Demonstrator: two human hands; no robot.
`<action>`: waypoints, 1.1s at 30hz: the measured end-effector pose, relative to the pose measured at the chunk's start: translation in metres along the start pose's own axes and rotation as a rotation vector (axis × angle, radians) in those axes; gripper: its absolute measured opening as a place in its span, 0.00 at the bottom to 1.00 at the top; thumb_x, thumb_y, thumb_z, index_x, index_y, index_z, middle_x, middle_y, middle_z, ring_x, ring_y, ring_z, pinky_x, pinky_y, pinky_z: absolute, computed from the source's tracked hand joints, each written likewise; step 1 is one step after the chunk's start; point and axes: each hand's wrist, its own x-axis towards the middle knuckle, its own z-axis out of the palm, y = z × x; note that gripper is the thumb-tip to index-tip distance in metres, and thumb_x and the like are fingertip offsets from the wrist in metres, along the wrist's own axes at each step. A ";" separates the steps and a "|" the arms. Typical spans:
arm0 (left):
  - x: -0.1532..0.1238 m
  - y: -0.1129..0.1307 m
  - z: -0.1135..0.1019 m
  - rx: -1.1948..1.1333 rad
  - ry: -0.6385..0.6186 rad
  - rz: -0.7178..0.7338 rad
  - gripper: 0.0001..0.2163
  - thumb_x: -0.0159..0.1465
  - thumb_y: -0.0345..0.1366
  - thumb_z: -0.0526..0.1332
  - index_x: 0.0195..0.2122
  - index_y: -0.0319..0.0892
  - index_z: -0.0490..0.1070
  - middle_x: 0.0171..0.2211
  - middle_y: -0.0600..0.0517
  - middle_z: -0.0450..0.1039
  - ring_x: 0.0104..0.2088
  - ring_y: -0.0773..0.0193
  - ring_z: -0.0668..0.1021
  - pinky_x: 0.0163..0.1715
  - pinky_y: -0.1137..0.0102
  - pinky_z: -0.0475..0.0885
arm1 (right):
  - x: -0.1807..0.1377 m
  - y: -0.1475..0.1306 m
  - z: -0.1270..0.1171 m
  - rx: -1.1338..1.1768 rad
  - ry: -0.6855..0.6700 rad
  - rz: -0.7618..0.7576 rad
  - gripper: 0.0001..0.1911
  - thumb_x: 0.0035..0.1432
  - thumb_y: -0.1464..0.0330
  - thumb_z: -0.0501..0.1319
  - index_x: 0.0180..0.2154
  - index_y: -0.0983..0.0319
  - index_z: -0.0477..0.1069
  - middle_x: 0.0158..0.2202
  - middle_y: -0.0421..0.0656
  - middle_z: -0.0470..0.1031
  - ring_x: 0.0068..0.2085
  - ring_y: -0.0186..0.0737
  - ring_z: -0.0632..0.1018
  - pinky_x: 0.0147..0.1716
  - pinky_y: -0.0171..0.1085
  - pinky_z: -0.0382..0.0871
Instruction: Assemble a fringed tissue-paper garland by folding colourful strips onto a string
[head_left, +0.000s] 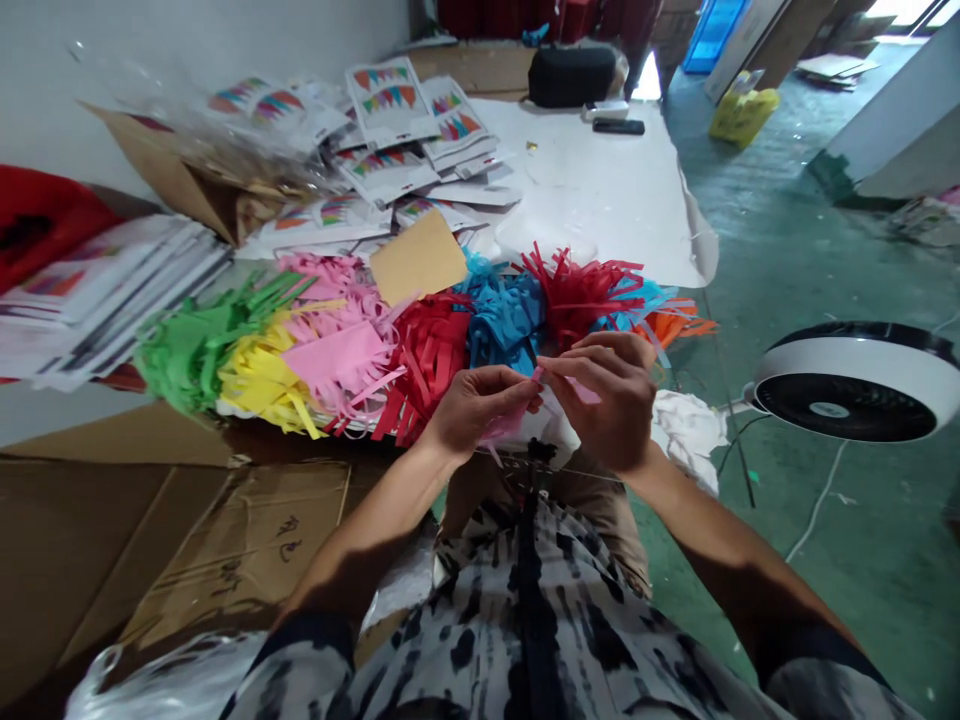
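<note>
My left hand [474, 408] and my right hand [609, 398] meet in front of me, just above my lap, and both are pinched on a small pink paper piece [504, 424]: the left thumb and fingers close on its lower part, where thin fringes hang down, while the right fingertips nip its upper edge, so the two hands almost touch at the tips. Just beyond my hands, along the near edge of the worktop [600, 190], lies a row of fringed paper heaps: a green heap [187, 345] far left, a yellow heap [262, 382] beside it, a pink heap [341, 352], a red heap [429, 352], a blue heap [504, 312], a second red heap [579, 285] and an orange heap [673, 323] at the right end. A tan card [418, 258] rests on top between the pink and blue heaps. Farther back, printed packets [390, 100] with coloured bunting pictures are spread in a loose pile, and a black case [571, 75] sits at the far edge with a dark handset [619, 127] near it. To my right a round white fan [855, 380] stands on the green floor [825, 260], with a crumpled white cloth [686, 425] between it and my right wrist. Flattened cardboard [187, 530] lies at my left
</note>
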 end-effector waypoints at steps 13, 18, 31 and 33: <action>0.009 0.022 0.005 0.129 0.142 0.424 0.08 0.62 0.42 0.75 0.33 0.44 0.81 0.36 0.52 0.81 0.40 0.63 0.80 0.46 0.65 0.77 | 0.050 -0.017 0.000 0.654 -0.074 0.177 0.06 0.66 0.66 0.66 0.38 0.56 0.84 0.41 0.43 0.81 0.44 0.42 0.80 0.44 0.43 0.76; 0.005 0.019 0.011 0.040 0.248 0.463 0.08 0.60 0.40 0.76 0.35 0.43 0.84 0.35 0.51 0.84 0.38 0.64 0.83 0.43 0.68 0.79 | 0.052 -0.027 0.004 0.482 0.043 0.125 0.07 0.65 0.63 0.69 0.34 0.57 0.82 0.35 0.41 0.76 0.38 0.39 0.78 0.39 0.41 0.73; 0.044 0.038 -0.023 -0.130 0.363 0.393 0.14 0.60 0.39 0.76 0.45 0.43 0.84 0.36 0.50 0.85 0.38 0.64 0.86 0.42 0.70 0.80 | 0.204 0.076 0.089 -0.222 -0.277 0.256 0.18 0.73 0.65 0.54 0.51 0.60 0.82 0.53 0.48 0.84 0.55 0.45 0.81 0.54 0.40 0.72; 0.049 0.035 -0.027 -0.194 0.355 0.350 0.10 0.59 0.38 0.76 0.41 0.43 0.84 0.35 0.51 0.84 0.36 0.66 0.85 0.41 0.73 0.78 | 0.222 0.095 0.107 -0.387 -0.402 0.343 0.17 0.71 0.65 0.57 0.49 0.61 0.83 0.52 0.53 0.84 0.56 0.51 0.82 0.52 0.42 0.72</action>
